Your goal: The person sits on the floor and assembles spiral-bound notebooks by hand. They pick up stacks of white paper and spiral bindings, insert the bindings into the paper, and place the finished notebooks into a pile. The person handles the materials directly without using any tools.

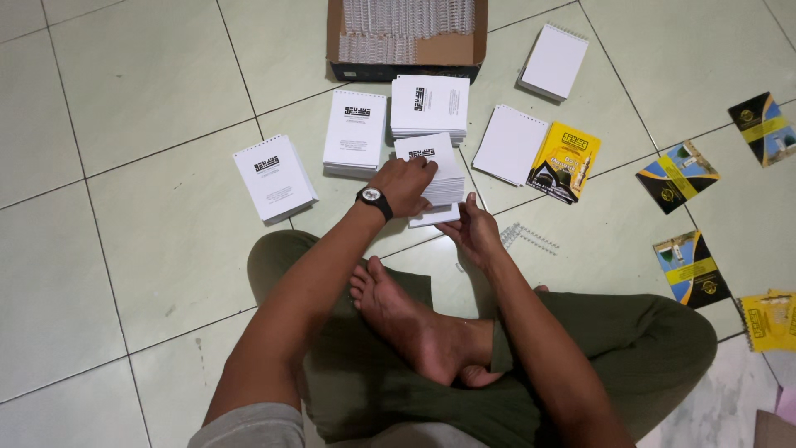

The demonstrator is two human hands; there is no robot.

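As we sit cross-legged on the tiled floor (149, 249), both hands work one stack of white booklets (433, 170).
Our left hand (404, 184) w/ a wristwatch (373, 198) presses on top, fingers curled over the sheets; right hand (474, 232) grips the stack's lower edge. More stacks lie just beside; a cardboard box (448, 51) of wire spirals sits behind.

I see a stack of small white pages (439, 174) on the tiled floor, just ahead of my crossed legs. Its top sheet carries a black printed mark and a row of punched holes along the top edge. The stack sits slightly skewed, with one white sheet (435, 217) sticking out underneath at the near side.
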